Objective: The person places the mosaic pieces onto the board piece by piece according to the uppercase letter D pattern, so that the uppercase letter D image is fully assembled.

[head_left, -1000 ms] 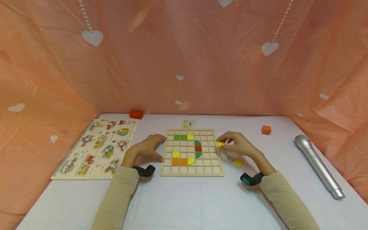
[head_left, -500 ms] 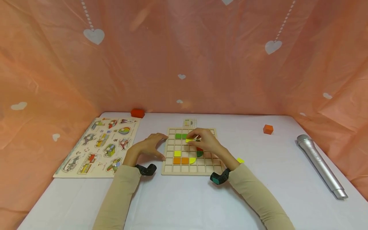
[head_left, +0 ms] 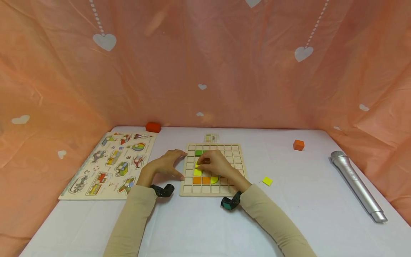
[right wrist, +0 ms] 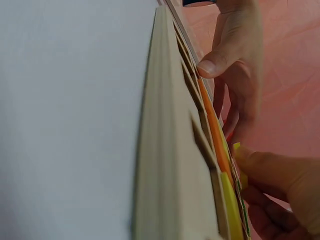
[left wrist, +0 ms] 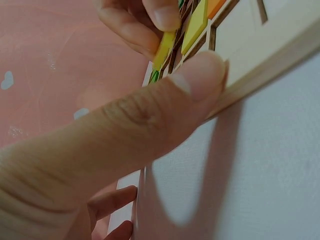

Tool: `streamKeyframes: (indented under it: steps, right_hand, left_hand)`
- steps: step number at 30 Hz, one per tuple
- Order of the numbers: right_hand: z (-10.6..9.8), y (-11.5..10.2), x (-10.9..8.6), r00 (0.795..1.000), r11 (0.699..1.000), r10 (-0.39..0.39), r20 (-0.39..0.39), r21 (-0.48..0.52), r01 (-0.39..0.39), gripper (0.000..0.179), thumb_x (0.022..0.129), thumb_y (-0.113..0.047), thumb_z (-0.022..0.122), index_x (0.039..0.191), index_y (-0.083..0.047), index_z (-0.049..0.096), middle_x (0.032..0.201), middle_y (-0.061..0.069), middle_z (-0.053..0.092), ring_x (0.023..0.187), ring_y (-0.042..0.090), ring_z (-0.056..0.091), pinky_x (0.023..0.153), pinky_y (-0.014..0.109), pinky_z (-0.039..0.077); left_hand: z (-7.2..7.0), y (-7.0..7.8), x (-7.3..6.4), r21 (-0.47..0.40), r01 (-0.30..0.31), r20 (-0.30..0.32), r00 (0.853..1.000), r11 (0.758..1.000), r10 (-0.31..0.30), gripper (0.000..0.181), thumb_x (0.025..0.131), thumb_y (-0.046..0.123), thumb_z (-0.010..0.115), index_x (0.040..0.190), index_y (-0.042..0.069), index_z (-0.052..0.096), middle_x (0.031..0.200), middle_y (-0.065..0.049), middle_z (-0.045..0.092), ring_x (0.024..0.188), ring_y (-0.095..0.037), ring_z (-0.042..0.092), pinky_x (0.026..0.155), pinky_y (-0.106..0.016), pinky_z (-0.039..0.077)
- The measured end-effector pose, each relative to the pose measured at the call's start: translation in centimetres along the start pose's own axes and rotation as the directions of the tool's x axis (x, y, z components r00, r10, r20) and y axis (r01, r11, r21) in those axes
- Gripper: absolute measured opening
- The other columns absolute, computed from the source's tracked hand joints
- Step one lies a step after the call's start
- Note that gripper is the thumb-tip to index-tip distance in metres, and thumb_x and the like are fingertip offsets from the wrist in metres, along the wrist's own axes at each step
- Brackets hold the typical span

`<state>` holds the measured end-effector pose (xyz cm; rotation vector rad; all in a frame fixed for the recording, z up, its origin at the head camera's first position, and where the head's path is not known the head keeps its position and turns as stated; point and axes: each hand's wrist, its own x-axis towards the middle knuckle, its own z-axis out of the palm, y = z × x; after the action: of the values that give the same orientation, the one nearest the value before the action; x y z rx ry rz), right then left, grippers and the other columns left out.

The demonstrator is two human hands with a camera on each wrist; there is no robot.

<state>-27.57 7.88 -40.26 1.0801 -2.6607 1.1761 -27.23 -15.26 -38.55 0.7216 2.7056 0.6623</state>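
In the head view, a wooden grid board [head_left: 189, 190] lies mid-table with green, orange and yellow tiles in several cells. My right hand [head_left: 216, 163] is over its left part, pinching a yellow square tile [left wrist: 164, 50] between thumb and fingers, just above an orange row and a seated yellow tile [head_left: 197, 172]. The red tile and dark green pieces are hidden under this hand. My left hand [head_left: 167, 164] rests at the board's left edge, fingers and thumb spread apart; in the left wrist view its thumb [left wrist: 200, 75] touches the rim.
A loose yellow tile [head_left: 267, 181] lies right of the board. A small pattern card [head_left: 211, 138] sits behind it. At left is a picture puzzle board [head_left: 109, 164]; a red block [head_left: 153, 127] stands behind. An orange cube [head_left: 298, 145] and silver microphone [head_left: 358, 185] are at right.
My right hand has carried the yellow tile from beside the board's right edge leftward across the grid to its left part. The left hand has stayed at the left edge.
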Motion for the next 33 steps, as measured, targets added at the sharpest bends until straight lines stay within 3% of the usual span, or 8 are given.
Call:
streamKeyframes:
  steps: [5,10,19,27,33]
  right_hand:
    - [0.4,0.3,0.1,1.0,0.999,-0.022,-0.006,-0.024,0.022,0.006,0.078,-0.01,0.075,0.084,-0.008,0.072,0.083,0.0,0.068,0.076,0.009,0.059,0.069,0.019,0.05]
    - [0.4,0.5,0.1,0.999,0.997,-0.04,-0.004,-0.061,0.04,0.006,0.08,-0.011,0.073,0.085,-0.008,0.073,0.087,0.001,0.066,0.082,0.011,0.058,0.073,0.021,0.05]
    - [-0.3,0.4,0.2,0.985,0.977,-0.162,0.055,-0.128,0.168,0.009,0.082,-0.006,0.069,0.089,-0.007,0.075,0.089,0.001,0.071,0.087,0.014,0.06,0.083,0.029,0.044]
    - [-0.4,0.3,-0.2,0.991,0.967,-0.118,0.057,-0.22,0.127,0.012,0.085,-0.013,0.068,0.095,-0.012,0.075,0.098,0.005,0.064,0.096,0.02,0.05,0.087,0.035,0.038]
    - [-2.0,0.1,-0.8,0.996,0.986,-0.081,0.047,-0.139,0.087,0.028,0.09,-0.015,0.061,0.116,-0.006,0.064,0.108,0.013,0.058,0.099,0.024,0.053,0.083,0.037,0.047]
  left_hand:
    - [0.0,0.1,0.0,-0.007,0.011,0.003,1.0,1.0,-0.011,0.092,0.065,0.036,0.084,0.139,0.005,0.039,0.145,-0.017,0.035,0.134,-0.035,0.027,0.11,-0.052,0.023]
    - [-0.1,0.2,-0.1,-0.003,0.005,0.004,1.0,1.0,-0.005,0.091,0.065,0.035,0.084,0.138,0.004,0.039,0.145,-0.018,0.035,0.134,-0.036,0.027,0.111,-0.053,0.022]
    - [-0.1,0.2,-0.1,0.013,-0.003,0.005,1.0,1.0,0.003,0.091,0.066,0.035,0.083,0.138,0.004,0.039,0.145,-0.018,0.035,0.133,-0.037,0.028,0.11,-0.053,0.023]
    - [0.0,0.1,-0.1,0.01,-0.004,0.001,1.0,1.0,0.004,0.09,0.066,0.034,0.083,0.138,0.004,0.039,0.144,-0.018,0.036,0.133,-0.037,0.028,0.111,-0.052,0.023]
    - [0.1,0.2,0.0,-0.013,0.034,0.01,0.999,0.999,-0.034,0.092,0.065,0.034,0.084,0.14,0.006,0.038,0.146,-0.017,0.034,0.134,-0.036,0.026,0.111,-0.052,0.022]
